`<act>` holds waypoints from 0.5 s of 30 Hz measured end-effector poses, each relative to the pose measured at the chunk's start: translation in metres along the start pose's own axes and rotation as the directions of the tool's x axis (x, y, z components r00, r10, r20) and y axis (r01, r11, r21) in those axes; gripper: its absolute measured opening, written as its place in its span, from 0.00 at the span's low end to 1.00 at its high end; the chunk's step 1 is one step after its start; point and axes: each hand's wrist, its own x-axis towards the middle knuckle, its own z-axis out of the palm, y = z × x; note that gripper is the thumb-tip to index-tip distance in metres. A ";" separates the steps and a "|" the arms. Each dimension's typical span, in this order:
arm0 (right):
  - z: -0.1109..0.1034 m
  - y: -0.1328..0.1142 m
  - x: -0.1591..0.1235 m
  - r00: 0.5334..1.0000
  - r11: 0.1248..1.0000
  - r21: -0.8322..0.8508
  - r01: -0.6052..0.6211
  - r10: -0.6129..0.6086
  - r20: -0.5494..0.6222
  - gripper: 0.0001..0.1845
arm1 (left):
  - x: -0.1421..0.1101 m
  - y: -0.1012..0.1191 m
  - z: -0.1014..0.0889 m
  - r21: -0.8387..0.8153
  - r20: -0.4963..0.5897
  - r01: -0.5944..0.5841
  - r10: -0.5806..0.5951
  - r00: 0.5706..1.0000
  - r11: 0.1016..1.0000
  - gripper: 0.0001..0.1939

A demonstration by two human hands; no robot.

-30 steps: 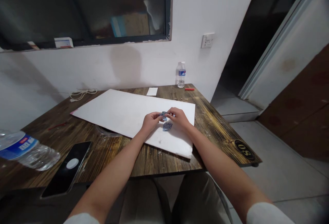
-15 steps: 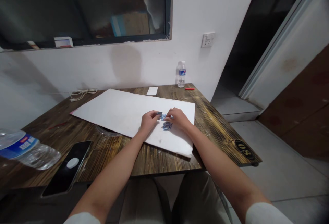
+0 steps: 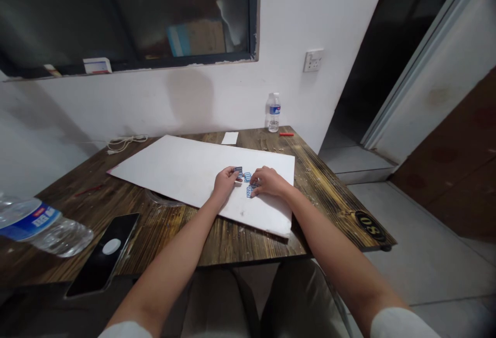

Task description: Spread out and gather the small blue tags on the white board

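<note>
On a white board (image 3: 182, 165) lie small blue pieces with bar-like outlines, too small to identify surely. My left hand (image 3: 226, 182) pinches a dark blue barred piece (image 3: 238, 170) between thumb and fingers, just above the board. One light blue barred piece (image 3: 247, 177) lies between my hands. My right hand (image 3: 268, 180) is curled, its thumb and fingertips closed on the right side of a lower blue barred cluster (image 3: 249, 191). Those fingers partly cover the cluster.
The board rests on a dark wooden table (image 3: 232, 245). Left are a phone (image 3: 96, 263) with a white disc and a lying water bottle (image 3: 42, 224). At the back are an upright bottle (image 3: 274, 116), a red stick (image 3: 286, 134), white paper (image 3: 230, 138) and a cable (image 3: 126, 142).
My right hand has shifted from the upper blue pieces down to the lower cluster, uncovering the middle piece. My left hand still pinches its piece, now slightly further left.
</note>
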 end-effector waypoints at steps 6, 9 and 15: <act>0.002 -0.001 0.000 0.999 0.995 0.090 -0.042 0.044 -0.021 0.21 | -0.001 0.006 0.001 -0.020 -0.053 0.019 -0.020 0.998 1.000 0.11; 0.003 0.000 0.000 0.999 0.991 0.130 -0.042 0.046 -0.026 0.20 | -0.001 0.004 0.000 0.057 -0.045 -0.044 0.046 0.998 0.997 0.11; 0.006 0.002 0.001 0.991 0.964 0.255 -0.069 0.095 -0.090 0.14 | -0.002 -0.001 -0.003 0.237 0.066 -0.140 0.128 0.990 0.961 0.11</act>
